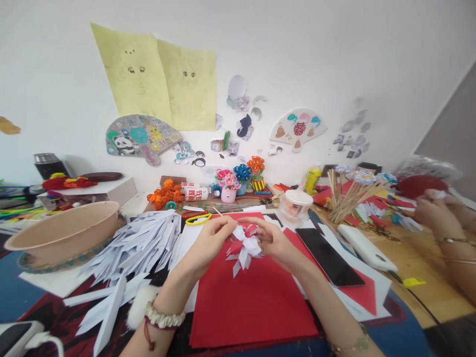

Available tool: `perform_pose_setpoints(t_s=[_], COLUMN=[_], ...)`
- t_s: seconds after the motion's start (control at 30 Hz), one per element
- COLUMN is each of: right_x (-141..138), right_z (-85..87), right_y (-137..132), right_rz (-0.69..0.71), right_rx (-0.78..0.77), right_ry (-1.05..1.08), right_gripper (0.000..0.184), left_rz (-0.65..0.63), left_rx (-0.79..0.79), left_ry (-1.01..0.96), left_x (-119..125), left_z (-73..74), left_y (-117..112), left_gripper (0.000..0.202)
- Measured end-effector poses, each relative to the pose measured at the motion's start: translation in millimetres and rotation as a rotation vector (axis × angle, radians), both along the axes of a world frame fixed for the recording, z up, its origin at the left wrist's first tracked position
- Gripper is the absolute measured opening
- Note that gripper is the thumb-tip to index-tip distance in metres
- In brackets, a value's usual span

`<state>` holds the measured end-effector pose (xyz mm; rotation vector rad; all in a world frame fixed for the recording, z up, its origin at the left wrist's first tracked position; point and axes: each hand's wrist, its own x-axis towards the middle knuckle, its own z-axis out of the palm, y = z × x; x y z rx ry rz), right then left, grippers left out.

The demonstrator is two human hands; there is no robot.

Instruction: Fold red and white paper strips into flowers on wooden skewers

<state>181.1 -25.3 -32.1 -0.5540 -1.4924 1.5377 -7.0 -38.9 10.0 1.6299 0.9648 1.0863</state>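
Observation:
A red and white folded-paper flower (247, 244) is held up between my two hands, its pointed white strips hanging down. My left hand (213, 240) pinches it from the left side. A thin wooden stick (217, 211) pokes out above the left fingers; whether it joins the flower is hidden. From the right, my right hand (273, 239) is closed on the flower's edge with curled fingers. Beneath both hands lies a stack of red paper (253, 307). Left of it is a large pile of folded white paper strips (137, 243).
Yellow-handled scissors (198, 218) lie behind my left hand. A phone (329, 257) and white power bank (366, 248) are to the right, a beige basin (67, 233) to the left. Sticks (349, 201) stand at back right. Another person's hands (435, 210) work at far right.

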Motion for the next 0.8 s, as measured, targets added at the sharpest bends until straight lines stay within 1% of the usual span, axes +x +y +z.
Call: perform_pose_setpoints(t_s=[0.07, 0.1, 0.13, 0.23, 0.3, 0.4, 0.5, 0.57, 0.63, 0.7, 0.8], right_x=[-0.9, -1.4, -1.8, -1.6, -0.5, 2.1, 4.4, 5.6, 6.9, 8.2, 10.0], right_z=[0.7, 0.6, 0.2, -1.6, -1.9, -0.7, 0.8, 1.8, 3.0, 4.5, 6.2], right_y=[-0.4, -0.6, -0.6, -0.6, -0.9, -1.9, -2.3, -2.2, -2.0, -2.1, -2.7], right_rz=[-0.022, -0.033, -0.047, -0.077, -0.075, -0.059, -0.005, 0.018, 0.038, 0.071, 0.115], right_rx=[-0.038, -0.048, -0.052, -0.066, -0.073, -0.069, -0.069, -0.075, -0.092, -0.113, -0.131], right_ry=[0.058, 0.072, 0.071, 0.033, 0.027, 0.025, 0.008, -0.008, -0.01, 0.005, 0.032], right_gripper=[0.056, 0.057, 0.058, 0.06, 0.062, 0.065, 0.065, 0.066, 0.067, 0.07, 0.075], left_rz=[0.038, 0.059, 0.087, 0.15, 0.136, 0.101, 0.078, 0.073, 0.07, 0.035, -0.05], left_rx=[-0.038, -0.024, 0.019, 0.23, 0.327, 0.395, 0.457, 0.458, 0.415, 0.331, 0.159], left_ry=[-0.042, -0.029, 0.008, 0.187, 0.267, 0.316, 0.38, 0.412, 0.391, 0.337, 0.207], left_x=[2.0, 2.4, 2.5, 0.3, -2.3, -4.8, -4.8, -4.7, -5.3, -6.4, -6.8], left_z=[-2.8, -3.3, -3.1, 1.1, 4.7, 7.5, 7.5, 7.8, 9.0, 10.4, 10.8], left_y=[1.1, 1.4, 1.6, 0.7, -0.4, -1.9, -2.8, -3.5, -4.6, -5.9, -7.3], left_gripper=[0.032, 0.032, 0.031, 0.026, 0.024, 0.019, 0.017, 0.02, 0.022, 0.024, 0.029])
